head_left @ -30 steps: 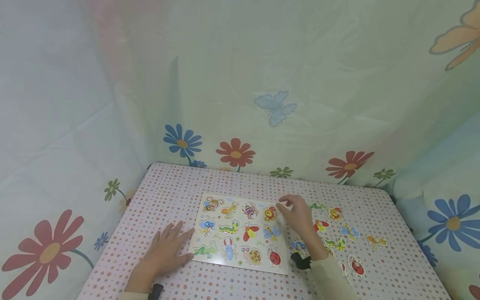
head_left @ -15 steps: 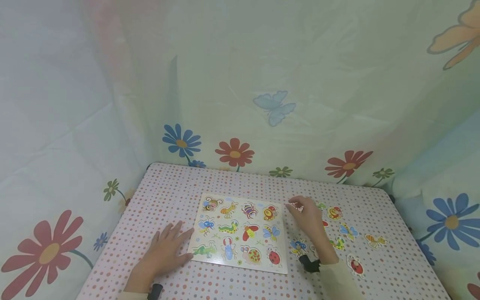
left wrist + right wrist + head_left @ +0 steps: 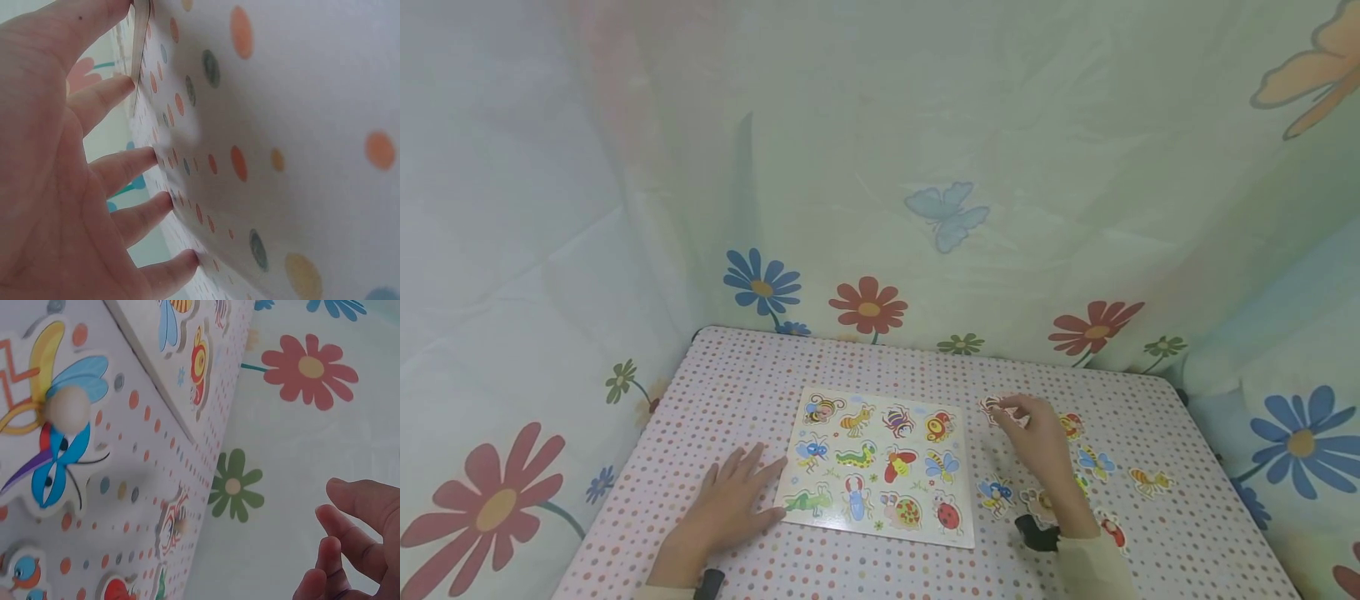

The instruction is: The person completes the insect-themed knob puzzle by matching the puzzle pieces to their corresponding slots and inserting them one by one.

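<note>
My left hand (image 3: 730, 502) at nine o'clock of board (image 3: 925, 535), fingers spread; right hand (image 3: 1043, 442) at three, fingers loosely bent, empty.

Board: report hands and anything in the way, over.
Left hand spread at left edge of board. Right hand empty, above loose pieces. Board flat on table. Right hand hides some pieces from head view.

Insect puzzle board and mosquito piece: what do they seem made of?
Insect puzzle board: probably wood or fibreboard, glossy printed face; pale edge, surface glare. Mosquito piece: likely similar, smooth print; pale rim and rounded knob, wood-coloured though blurred.
</note>
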`<state>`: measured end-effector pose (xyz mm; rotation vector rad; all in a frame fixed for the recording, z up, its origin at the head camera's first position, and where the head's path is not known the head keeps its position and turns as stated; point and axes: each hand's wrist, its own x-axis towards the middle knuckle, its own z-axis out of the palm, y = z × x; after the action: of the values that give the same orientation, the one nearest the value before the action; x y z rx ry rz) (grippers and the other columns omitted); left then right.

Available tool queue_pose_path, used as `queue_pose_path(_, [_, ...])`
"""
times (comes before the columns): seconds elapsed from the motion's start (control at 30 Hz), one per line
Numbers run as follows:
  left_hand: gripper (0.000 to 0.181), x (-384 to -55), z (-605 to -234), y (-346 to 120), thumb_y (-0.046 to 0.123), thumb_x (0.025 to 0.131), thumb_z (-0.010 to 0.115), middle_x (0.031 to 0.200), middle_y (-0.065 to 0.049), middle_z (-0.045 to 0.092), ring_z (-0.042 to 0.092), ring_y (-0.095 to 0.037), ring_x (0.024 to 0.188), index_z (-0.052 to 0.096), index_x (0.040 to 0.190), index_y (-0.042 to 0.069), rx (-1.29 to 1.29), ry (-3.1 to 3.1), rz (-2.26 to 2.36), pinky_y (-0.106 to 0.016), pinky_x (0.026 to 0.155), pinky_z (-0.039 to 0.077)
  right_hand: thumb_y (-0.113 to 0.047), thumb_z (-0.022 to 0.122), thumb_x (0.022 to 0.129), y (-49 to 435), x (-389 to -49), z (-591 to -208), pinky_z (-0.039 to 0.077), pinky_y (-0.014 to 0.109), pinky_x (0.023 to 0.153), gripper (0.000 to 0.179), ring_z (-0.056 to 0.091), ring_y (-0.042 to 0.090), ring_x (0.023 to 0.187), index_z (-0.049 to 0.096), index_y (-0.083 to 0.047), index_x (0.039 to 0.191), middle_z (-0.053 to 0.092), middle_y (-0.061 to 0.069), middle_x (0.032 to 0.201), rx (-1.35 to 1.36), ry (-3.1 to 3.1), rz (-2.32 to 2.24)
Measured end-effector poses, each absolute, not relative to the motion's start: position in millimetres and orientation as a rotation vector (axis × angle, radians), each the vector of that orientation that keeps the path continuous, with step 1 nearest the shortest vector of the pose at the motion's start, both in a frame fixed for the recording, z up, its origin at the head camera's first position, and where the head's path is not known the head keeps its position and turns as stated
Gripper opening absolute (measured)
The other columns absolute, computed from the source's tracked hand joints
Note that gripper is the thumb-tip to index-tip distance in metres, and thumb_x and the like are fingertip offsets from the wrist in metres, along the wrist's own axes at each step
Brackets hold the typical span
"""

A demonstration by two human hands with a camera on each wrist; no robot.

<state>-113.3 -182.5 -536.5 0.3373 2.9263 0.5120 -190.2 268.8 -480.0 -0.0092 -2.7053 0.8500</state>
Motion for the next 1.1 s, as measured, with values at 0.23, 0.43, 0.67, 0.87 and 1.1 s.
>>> queue_pose_path(0.23, [0.072,-113,-534,-182,0.053,0.088,0.07,0.161,-0.014,0.029,0.021,-0.044,0.146,0.047,0.151,0.027,0.334,2.92,0.511,-0.072,0.112,0.014,-0.017,0.073,0.092,283,-183,-477,0.039,0.031,0.052,0.022,0.049,0.021,0.065,0.071,-0.001,0.107,0.061,0.017,0.096,-0.03,-2.705,0.821])
queue_pose_path(0.43, [0.072,-113,-535,-182,0.053,0.088,0.07,0.161,-0.014,0.028,0.02,-0.044,0.147,0.047,0.151,0.027,0.33,2.923,0.508,-0.072,0.112,0.013,-0.018,0.074,0.092,293,-177,-480,0.038,0.031,0.053,0.023,0.049,0.022,0.067,0.072,-0.001,0.106,0.063,0.018,0.095,-0.066,-2.694,0.797])
queue_pose_path(0.67, [0.072,-113,-534,-181,0.052,0.087,0.07,0.161,-0.015,0.029,0.021,-0.044,0.146,0.048,0.15,0.027,0.335,2.931,0.513,-0.073,0.111,0.013,-0.019,0.071,0.094,311,-172,-492,0.043,0.037,0.057,0.024,0.055,0.029,0.08,0.071,0.0,0.108,0.063,0.02,0.099,-0.114,-2.657,0.782])
queue_pose_path(0.87, [0.072,-113,-535,-182,0.053,0.088,0.07,0.161,-0.015,0.029,0.021,-0.044,0.146,0.047,0.151,0.027,0.335,2.928,0.504,-0.072,0.112,0.013,-0.019,0.072,0.092,327,-169,-500,0.045,0.042,0.053,0.023,0.053,0.027,0.073,0.071,0.0,0.106,0.063,0.02,0.095,-0.183,-2.635,0.726])
queue_pose_path(1.1, [0.072,-113,-536,-182,0.053,0.088,0.07,0.161,-0.015,0.029,0.021,-0.045,0.146,0.047,0.151,0.027,0.338,2.932,0.502,-0.073,0.111,0.013,-0.019,0.071,0.094,342,-164,-495,0.041,0.038,0.059,0.026,0.057,0.034,0.081,0.071,0.002,0.108,0.064,0.024,0.098,-0.216,-2.664,0.709])
